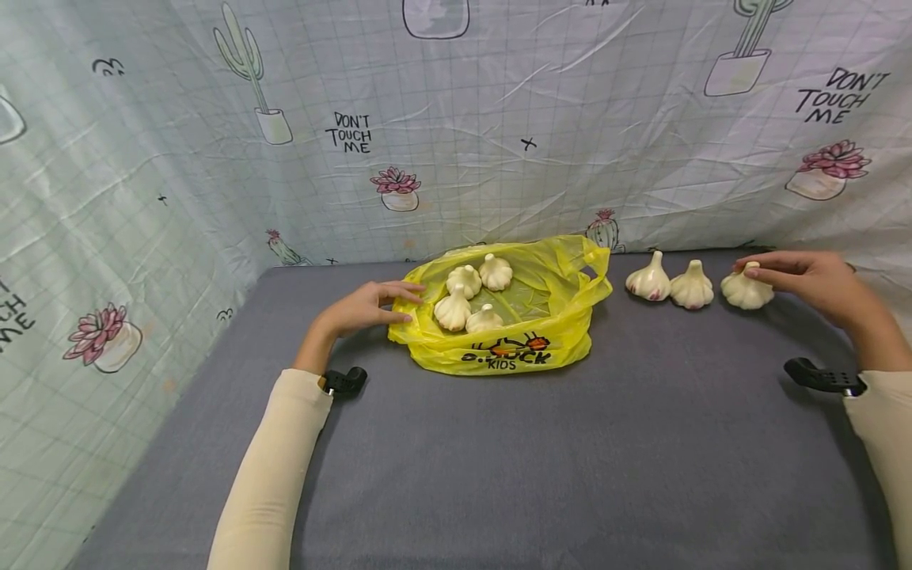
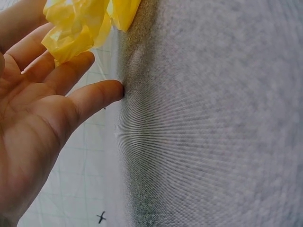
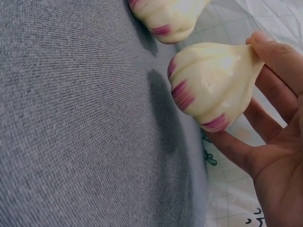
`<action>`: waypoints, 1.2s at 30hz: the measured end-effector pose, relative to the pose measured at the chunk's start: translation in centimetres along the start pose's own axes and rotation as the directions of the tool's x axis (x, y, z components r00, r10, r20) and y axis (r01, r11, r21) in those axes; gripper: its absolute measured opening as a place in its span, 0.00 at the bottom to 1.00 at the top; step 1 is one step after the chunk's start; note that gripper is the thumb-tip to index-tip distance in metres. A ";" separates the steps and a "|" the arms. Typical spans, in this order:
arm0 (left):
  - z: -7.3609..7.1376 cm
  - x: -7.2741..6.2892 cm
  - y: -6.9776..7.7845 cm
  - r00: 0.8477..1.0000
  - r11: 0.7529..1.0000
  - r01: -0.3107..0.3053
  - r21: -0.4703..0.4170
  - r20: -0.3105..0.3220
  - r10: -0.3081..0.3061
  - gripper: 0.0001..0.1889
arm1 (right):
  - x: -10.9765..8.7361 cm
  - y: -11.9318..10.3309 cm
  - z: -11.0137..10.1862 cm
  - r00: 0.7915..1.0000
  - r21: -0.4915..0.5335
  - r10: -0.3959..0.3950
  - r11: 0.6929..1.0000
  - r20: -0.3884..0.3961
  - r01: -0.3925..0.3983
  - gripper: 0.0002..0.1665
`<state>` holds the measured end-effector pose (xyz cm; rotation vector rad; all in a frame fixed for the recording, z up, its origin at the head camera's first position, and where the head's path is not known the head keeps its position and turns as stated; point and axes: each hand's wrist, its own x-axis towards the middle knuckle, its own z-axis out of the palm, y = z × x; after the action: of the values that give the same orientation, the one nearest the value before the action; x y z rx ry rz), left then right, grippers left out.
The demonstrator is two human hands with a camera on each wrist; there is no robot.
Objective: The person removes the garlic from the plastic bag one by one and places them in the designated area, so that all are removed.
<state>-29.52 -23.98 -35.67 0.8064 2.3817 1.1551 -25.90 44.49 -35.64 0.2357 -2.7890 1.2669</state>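
Note:
A yellow plastic bag (image 1: 492,356) lies on the table with its mouth spread wide and several garlic bulbs (image 1: 452,309) inside. At its left edge is my left hand (image 1: 363,307), fingers extended against the thin plastic; the left wrist view shows the bag (image 2: 78,28) lying over the fingers and the thumb apart from it. My right hand (image 1: 819,285) pinches a garlic bulb (image 3: 213,80) with purple streaks between thumb and fingers, at the right end of a row. Two more bulbs, a left one (image 1: 648,279) and a middle one (image 1: 691,286), stand beside it.
A grey cloth (image 1: 541,467) covers the table. Behind it and to the left hangs a pale curtain (image 1: 492,158) printed with cacti and lettering, close behind the bag and the row of bulbs. Each wrist carries a black mount, the left one (image 1: 345,381) near the bag.

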 end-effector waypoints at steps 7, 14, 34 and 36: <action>0.1 -0.1 0.1 1.000 1.000 0.007 -0.015 0.002 -0.007 0.21 | 0.1 0.3 0.4 1.000 -0.067 0.012 0.998 0.014 -0.011 0.26; 0.2 0.0 0.1 1.000 1.000 0.009 -0.010 0.014 -0.009 0.22 | 0.1 0.4 0.8 0.999 -0.082 0.013 0.997 0.044 -0.009 0.26; 0.3 -0.1 0.3 1.000 1.000 0.009 0.001 0.014 -0.009 0.21 | 0.1 -1.3 1.0 0.996 -0.106 -0.064 0.993 -0.060 0.057 0.32; 0.3 -0.1 0.4 1.000 1.000 0.004 0.008 0.017 -0.004 0.21 | 0.1 -2.0 1.0 0.992 -0.126 -0.079 0.990 -0.094 0.067 0.31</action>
<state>-29.12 -23.67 -35.57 0.8102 2.3746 1.1338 -25.63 42.45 -34.84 0.2571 -2.7347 1.0563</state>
